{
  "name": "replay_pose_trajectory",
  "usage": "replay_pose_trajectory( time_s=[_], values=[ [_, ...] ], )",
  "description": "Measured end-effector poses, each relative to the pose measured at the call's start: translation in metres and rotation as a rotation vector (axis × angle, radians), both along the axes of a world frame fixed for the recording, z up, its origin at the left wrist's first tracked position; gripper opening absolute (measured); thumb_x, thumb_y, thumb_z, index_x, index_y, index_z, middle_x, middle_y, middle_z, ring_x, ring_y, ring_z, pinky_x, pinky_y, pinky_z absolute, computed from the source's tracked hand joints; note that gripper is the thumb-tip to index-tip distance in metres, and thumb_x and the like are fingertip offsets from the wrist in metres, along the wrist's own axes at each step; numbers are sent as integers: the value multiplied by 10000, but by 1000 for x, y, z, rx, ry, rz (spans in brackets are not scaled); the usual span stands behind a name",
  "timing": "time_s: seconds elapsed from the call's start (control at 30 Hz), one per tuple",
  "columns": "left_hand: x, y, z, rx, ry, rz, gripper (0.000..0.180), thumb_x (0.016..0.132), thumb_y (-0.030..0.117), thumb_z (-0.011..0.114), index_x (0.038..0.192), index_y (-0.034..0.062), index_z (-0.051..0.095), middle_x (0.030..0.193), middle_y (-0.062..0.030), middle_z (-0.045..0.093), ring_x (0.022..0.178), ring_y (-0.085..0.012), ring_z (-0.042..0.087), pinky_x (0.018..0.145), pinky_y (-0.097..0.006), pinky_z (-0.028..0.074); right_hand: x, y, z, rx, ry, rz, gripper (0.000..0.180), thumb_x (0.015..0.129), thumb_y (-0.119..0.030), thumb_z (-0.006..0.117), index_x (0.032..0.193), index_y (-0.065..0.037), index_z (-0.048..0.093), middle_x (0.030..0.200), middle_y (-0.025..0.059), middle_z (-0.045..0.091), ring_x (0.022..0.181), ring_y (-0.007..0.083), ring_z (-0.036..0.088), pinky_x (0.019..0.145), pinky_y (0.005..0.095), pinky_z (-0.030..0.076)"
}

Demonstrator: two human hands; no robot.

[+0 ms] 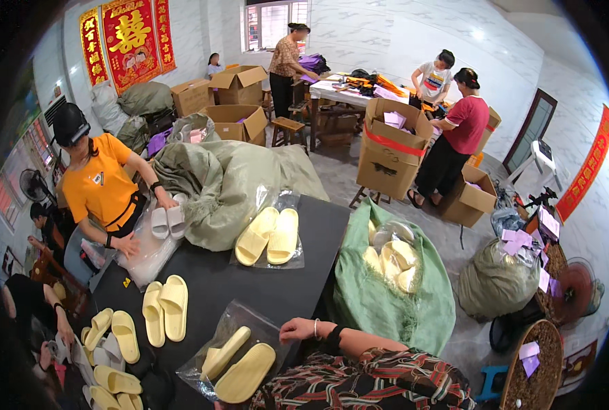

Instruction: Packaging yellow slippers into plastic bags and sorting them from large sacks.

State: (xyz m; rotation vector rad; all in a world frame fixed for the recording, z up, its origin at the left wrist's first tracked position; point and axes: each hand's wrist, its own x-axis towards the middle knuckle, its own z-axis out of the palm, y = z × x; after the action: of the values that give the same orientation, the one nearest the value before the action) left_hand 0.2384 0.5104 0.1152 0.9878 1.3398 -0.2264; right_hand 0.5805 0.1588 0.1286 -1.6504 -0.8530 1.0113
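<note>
Resting right at the upper corner of a clear plastic bag (258, 320), the person's right hand (294, 330) has its fingers curled downward, though honestly I can't tell if it's actually pinching the plastic. A thin bracelet (316, 328) and a black band (334, 339) sit on that arm, and the left hand can't be made out at all. Inside the bag is a pair of pale yellow slippers (246, 374), lying by the near edge of the black surface (222, 287), toward its right side. The left slipper of the pair is kinda tipped over, the right one shows a broad flat face.

Further in, toward the left edge, there's a loose yellow pair (164, 311) side by side, plus a messy pile of yellow and grey slippers (116, 379) around the near left corner. Another bagged yellow pair (269, 236) lies near the far right corner, next to a big grey-green sack (226, 181) slumped over the far edge.

At the far left corner, a co-worker in an orange top (102, 181) has one hand on some grey slippers (169, 222) and the other on clear plastic (147, 260). Just past the right edge, a green sack (414, 318) gapes around more yellow slippers (393, 263).
</note>
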Motion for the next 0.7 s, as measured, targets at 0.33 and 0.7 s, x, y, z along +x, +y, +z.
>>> replay_pose_trajectory(
  time_s=[0.33, 0.7],
  values=[
    [-2, -22, 14, 8, 31, -75, 690, 937, 592, 419, 1397, 79, 393, 1345, -167, 474, 1125, -404, 523, 921, -522, 450, 21, 45, 23, -55, 435, -193, 542, 952, -504, 487, 1068, 14, 594, 960, 101, 666, 848, 178, 645, 785, 311, 525],
    [10, -20, 34, 53, 77, -235, 662, 945, 570, 426, 1383, 74, 412, 1317, -170, 495, 1096, -398, 541, 904, -506, 465, 32, 87, 14, 66, 153, -127, 279, 930, -295, 577, 981, -28, 640, 817, 59, 679, 695, 152, 651, 628, 302, 524]
  ],
)
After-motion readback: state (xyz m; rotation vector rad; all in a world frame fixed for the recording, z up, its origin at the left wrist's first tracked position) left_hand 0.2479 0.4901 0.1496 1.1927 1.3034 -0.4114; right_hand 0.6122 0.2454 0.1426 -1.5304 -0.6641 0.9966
